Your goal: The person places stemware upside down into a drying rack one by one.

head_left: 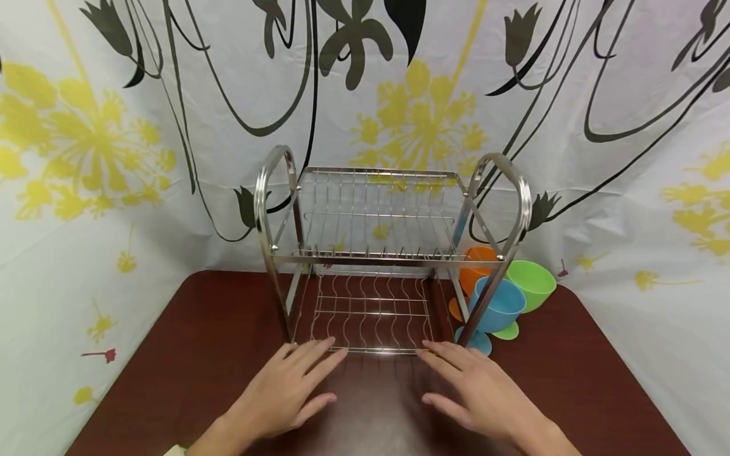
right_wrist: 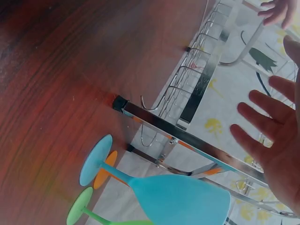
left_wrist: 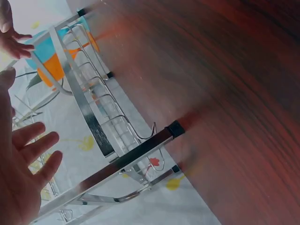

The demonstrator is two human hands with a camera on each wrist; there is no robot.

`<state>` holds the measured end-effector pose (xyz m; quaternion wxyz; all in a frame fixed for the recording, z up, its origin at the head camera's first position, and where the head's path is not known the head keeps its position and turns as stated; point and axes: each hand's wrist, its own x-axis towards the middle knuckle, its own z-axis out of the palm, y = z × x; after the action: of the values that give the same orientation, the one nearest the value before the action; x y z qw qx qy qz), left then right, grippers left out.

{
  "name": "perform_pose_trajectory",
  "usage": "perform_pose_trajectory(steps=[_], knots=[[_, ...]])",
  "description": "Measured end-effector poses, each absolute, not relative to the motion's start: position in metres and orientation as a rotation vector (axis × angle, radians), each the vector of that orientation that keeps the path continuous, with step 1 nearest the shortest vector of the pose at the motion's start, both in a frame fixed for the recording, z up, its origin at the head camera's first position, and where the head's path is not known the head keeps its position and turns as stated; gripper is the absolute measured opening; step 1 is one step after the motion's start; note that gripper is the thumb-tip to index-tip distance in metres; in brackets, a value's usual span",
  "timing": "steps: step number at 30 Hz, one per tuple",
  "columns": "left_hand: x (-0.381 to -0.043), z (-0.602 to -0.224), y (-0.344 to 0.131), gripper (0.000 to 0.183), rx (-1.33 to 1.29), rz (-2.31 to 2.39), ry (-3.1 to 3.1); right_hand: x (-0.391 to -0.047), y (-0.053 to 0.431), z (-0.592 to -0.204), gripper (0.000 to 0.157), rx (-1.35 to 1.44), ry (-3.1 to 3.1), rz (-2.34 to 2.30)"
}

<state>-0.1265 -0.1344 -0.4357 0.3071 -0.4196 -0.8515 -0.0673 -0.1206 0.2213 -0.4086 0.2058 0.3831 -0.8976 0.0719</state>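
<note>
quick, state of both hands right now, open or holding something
Left hand: open, fingers apart, holding nothing.
Right hand: open, fingers apart, holding nothing.

Silver rack (head_left: 388, 260), blue cup (head_left: 499, 305), orange cup (head_left: 473, 277), green cup (head_left: 533, 284), reddish-brown table (head_left: 217, 342), white backdrop (head_left: 365, 120) with yellow-and-grey flowers

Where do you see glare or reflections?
Head view: pale glare on the tabletop, highlights on the metal rack; left wrist view: reddish smudges, likely reflections, beside a black rack foot; right wrist view: a greyish sheen on the tabletop near the rack.
</note>
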Motion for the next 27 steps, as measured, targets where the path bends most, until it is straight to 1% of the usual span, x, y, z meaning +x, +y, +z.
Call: perform_pose_trajectory(steps=[10,15,22,27], knots=[[-0.142,-0.431,-0.14,0.05,-1.014,-0.31,-2.046,-0.13,0.221,-0.4,0.056,1.051,-2.299,0.266],[-0.143,-0.435,-0.145,0.05,-0.946,-0.317,-2.035,-0.131,0.22,-0.4,0.055,1.003,-2.318,0.28],[-0.142,-0.435,-0.15,0.05,-0.837,-0.443,-2.036,-0.136,0.222,-0.4,0.049,0.951,-2.249,0.369],[-0.143,-0.433,-0.15,0.051,-0.8,-0.497,-2.024,-0.138,0.224,-0.399,0.047,0.893,-2.202,0.451]])
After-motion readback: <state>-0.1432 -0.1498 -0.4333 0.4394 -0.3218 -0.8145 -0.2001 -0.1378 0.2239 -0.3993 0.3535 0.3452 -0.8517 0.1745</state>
